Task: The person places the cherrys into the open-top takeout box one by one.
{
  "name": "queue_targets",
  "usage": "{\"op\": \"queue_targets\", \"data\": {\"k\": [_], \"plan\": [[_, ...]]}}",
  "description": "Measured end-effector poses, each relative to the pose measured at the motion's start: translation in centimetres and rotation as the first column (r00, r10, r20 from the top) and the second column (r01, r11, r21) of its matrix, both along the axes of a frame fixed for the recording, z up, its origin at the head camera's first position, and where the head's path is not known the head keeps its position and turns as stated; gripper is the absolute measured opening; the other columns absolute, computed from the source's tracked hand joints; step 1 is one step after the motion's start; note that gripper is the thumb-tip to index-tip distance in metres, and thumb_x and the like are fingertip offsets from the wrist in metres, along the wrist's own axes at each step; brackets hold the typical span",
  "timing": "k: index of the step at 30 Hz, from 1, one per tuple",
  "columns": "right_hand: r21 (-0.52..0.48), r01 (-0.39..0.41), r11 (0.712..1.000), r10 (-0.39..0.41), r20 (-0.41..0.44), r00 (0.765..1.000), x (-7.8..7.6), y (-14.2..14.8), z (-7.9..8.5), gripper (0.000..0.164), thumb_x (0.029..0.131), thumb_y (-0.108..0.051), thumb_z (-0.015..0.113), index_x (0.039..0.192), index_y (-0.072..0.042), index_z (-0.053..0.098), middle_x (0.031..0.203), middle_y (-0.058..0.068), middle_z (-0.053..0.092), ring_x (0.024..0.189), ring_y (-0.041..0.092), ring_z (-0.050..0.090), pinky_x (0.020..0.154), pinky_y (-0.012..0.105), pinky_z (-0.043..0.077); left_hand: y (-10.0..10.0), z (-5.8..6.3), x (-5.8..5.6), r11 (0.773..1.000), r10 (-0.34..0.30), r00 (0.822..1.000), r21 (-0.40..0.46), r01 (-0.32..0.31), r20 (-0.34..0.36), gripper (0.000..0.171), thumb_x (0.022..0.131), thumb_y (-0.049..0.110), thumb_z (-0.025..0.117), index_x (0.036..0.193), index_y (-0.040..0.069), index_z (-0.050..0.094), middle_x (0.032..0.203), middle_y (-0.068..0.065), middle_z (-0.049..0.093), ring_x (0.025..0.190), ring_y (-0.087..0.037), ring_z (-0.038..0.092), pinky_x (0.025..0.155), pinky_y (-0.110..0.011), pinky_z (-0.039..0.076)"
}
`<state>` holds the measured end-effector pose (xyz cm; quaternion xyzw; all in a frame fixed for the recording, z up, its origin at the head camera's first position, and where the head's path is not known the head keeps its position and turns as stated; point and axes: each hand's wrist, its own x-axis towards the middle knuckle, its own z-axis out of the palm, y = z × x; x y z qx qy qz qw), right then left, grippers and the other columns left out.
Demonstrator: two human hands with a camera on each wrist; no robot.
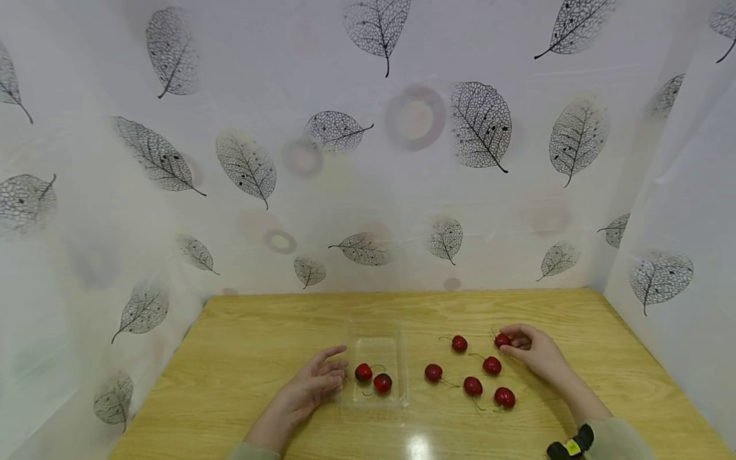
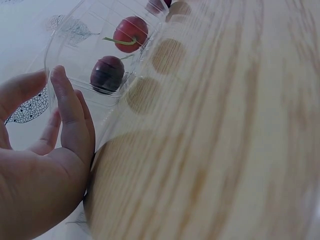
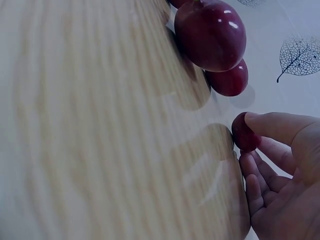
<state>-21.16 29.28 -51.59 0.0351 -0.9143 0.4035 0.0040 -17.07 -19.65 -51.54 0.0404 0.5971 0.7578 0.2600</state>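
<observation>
My right hand (image 1: 537, 354) pinches a dark red cherry (image 1: 502, 340) between thumb and fingers at the right of the table. In the right wrist view the same cherry (image 3: 245, 132) sits at the thumb tip, close to the wood. A clear plastic box (image 1: 406, 364) stands at the middle, holding two cherries, one (image 1: 363, 372) left of the other (image 1: 382, 383). Alongside the box's left wall is my left hand (image 1: 307, 390), its fingers loosely extended and gripping nothing. In the left wrist view the fingertips are at the box wall; whether they touch it I cannot tell.
Several loose cherries with stems lie between the box and my right hand, among them one at the back (image 1: 459, 344) and one nearer the front (image 1: 505, 398). The wooden table (image 1: 259, 332) is bounded by a leaf-patterned curtain (image 1: 368, 191) behind and at both sides.
</observation>
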Motion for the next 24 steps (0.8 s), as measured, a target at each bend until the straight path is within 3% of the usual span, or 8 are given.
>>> {"op": "queue_targets", "data": {"k": [24], "plan": [[-0.025, 0.031, 0.999, -0.03, 0.011, 0.999, 0.22, -0.18, 0.48, 0.037, 0.096, -0.013, 0.079, 0.127, 0.004, 0.069, 0.111, 0.017, 0.074, 0.084, -0.003, 0.058, 0.074, 0.02, 0.052, 0.01, 0.06, 0.06, 1.0, 0.008, 1.0, 0.008, -0.008, 0.015, 0.074, 0.101, -0.001, 0.063, 0.165, 0.004, 0.027, 0.138, -0.006, 0.053, 0.112, -0.01, 0.061, 0.091, -0.019, 0.058]]}}
